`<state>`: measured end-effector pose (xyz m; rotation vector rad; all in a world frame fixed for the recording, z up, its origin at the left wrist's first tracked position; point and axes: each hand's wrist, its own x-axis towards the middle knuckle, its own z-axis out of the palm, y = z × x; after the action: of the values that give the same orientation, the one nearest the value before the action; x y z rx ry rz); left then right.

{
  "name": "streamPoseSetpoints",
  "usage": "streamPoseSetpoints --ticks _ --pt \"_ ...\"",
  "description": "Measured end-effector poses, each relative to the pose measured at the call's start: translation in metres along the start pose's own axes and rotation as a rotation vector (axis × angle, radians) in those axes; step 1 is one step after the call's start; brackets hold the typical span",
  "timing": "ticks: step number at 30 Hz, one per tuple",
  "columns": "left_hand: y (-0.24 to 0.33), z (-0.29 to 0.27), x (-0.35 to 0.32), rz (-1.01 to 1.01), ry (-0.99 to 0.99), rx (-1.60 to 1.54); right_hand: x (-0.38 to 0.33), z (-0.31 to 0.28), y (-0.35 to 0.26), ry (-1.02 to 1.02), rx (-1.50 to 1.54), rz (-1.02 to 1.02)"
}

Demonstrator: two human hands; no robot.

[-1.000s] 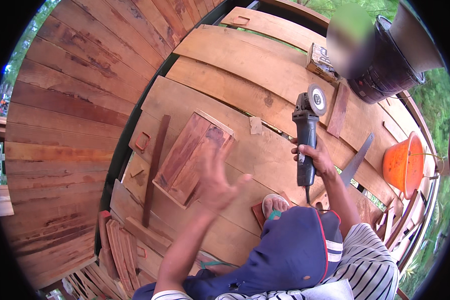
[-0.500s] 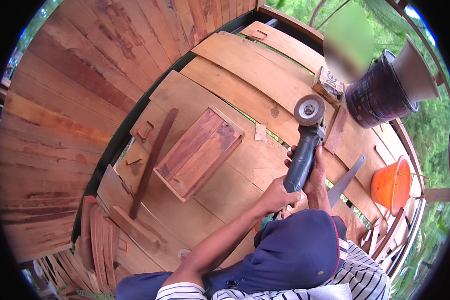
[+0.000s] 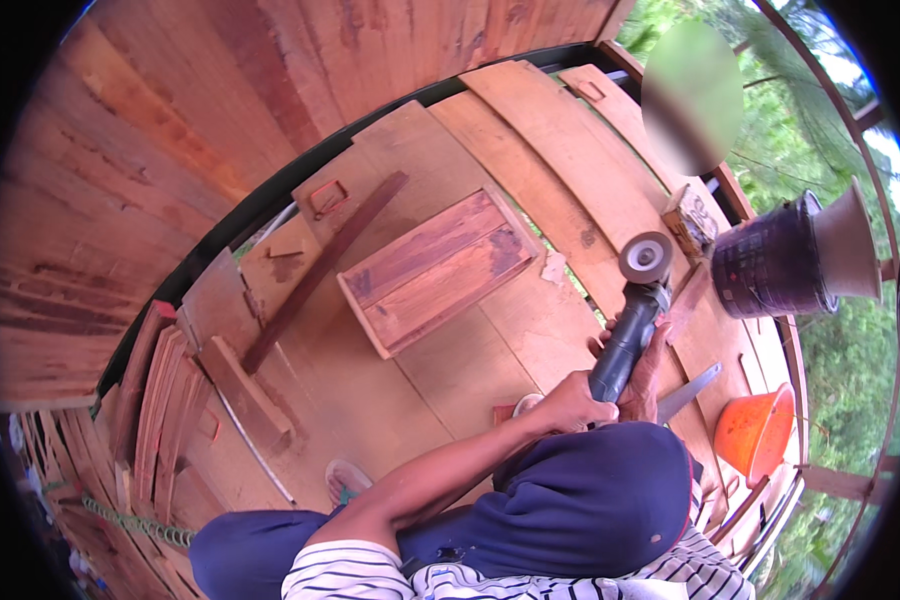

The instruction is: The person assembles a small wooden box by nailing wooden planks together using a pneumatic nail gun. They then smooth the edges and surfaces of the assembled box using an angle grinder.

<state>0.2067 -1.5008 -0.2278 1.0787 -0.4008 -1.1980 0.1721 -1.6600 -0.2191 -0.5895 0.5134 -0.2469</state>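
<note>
Lower centre-right of frame: left hand and right hand both clenched on the angle grinder, disc raised right of centre, apart from the wooden box. Box lies at centre on the plank floor, assembled; its surface looks unfinished, judging by colour. Open planks surround it; a dark strip lies left, a black bucket upper right.

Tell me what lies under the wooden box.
The wooden box rests on a wide plank of the board floor. The plank shows all around it; whatever lies beneath the box itself is covered.
</note>
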Motion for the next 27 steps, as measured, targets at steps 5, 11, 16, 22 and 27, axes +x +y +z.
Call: streamPoseSetpoints --ticks 5,11,16,22,27 --pt "0.041 -0.012 -0.001 -0.022 -0.145 0.211 0.009 0.019 -0.031 -0.236 -0.142 -0.002" --pt "0.178 -0.117 -0.075 -0.280 0.378 1.030 0.016 0.102 -0.077 -0.150 -1.961 -0.320" --pt "0.098 -0.224 -0.084 0.205 1.217 1.612 0.040 0.140 -0.057 -0.406 -2.176 -0.163" --pt "0.089 -0.200 -0.071 -0.071 1.074 1.645 0.061 0.142 -0.043 -0.326 -2.270 -0.231" --pt "0.094 -0.203 -0.078 -0.082 1.108 1.654 0.038 0.148 -0.046 -0.364 -2.252 -0.133"
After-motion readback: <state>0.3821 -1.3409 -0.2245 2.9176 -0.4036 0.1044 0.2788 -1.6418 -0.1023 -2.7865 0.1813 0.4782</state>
